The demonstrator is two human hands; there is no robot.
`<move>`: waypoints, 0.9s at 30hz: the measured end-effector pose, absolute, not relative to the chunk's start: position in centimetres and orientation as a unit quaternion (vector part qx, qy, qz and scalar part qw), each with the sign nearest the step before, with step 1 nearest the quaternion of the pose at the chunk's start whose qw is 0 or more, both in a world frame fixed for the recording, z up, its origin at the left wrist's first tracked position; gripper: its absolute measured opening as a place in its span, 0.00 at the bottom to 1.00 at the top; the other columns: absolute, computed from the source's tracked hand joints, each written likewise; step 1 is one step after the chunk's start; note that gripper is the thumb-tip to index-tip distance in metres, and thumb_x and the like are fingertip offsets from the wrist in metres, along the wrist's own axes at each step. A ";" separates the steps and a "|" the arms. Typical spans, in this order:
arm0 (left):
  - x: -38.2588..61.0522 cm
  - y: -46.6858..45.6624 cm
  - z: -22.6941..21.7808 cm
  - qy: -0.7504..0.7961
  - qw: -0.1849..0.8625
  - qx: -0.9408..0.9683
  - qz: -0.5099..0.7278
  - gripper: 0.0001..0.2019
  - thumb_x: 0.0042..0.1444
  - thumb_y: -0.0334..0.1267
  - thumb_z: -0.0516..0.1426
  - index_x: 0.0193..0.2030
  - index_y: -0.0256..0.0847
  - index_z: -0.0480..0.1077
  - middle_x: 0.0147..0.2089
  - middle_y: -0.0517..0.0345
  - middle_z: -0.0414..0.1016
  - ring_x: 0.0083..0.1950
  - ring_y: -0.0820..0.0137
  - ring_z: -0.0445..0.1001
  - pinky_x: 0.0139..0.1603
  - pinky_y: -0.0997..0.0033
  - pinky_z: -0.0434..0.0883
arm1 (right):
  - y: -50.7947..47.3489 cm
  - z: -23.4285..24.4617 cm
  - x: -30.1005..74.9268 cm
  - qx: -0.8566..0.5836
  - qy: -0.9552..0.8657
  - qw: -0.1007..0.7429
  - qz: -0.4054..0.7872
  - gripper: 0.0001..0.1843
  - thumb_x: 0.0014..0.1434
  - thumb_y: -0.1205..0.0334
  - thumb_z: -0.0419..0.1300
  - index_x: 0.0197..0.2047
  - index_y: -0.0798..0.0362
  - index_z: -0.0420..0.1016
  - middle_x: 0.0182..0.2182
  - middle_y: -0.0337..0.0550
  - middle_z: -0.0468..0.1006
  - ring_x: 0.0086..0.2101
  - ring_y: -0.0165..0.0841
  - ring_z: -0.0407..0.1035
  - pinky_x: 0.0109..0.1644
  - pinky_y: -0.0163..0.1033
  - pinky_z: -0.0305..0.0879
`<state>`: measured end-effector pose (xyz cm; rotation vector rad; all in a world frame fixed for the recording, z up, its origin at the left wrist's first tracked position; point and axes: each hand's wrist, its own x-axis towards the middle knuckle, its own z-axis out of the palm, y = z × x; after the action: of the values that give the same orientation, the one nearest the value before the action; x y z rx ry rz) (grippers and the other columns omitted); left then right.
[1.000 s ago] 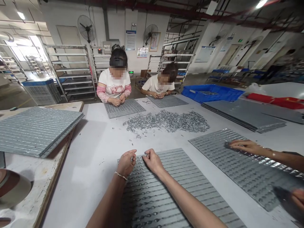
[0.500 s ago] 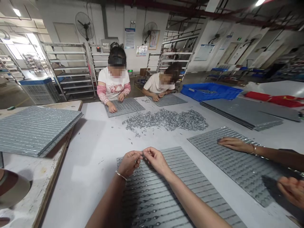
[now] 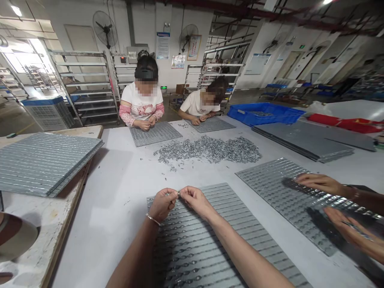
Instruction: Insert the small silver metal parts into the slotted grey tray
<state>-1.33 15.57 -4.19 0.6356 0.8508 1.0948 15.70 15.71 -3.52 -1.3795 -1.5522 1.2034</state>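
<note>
My left hand and my right hand meet fingertip to fingertip over the far left part of a grey ridged board. Between the pinched fingers shows a tiny shiny piece, mostly covered, so its shape is unclear. Both hands are closed on it. Dark, pointed oval pieces sit in rows along the board's left side, below my hands. Thin lines of strips run across the right side. My forearms hide part of the board.
Beyond my board lies a heap of small silvery oval pieces. At right, a co-worker's hands are over another board. Two people work across the table. A stack of ridged boards lies left; a blue crate stands far right.
My hands stay nearly in place, still pinched together. The right-hand co-worker's far hand has slid right, and the nearer one has come in over the board. The person opposite has brought both hands together.
</note>
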 end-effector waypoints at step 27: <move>-1.3 15.8 -4.8 0.382 0.730 0.287 0.489 0.19 0.39 0.43 0.74 0.29 0.36 0.72 0.25 0.61 0.70 0.23 0.79 0.61 0.22 0.77 0.54 | 15.5 -3.5 15.8 -0.537 -0.617 0.362 0.447 0.17 0.61 0.46 0.57 0.41 0.52 0.73 0.26 0.35 0.74 0.25 0.29 0.67 0.30 0.34 0.65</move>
<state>-1.35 15.78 -4.80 0.6326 0.8405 1.0766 15.81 15.46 -3.46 -1.3822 -1.5898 1.1516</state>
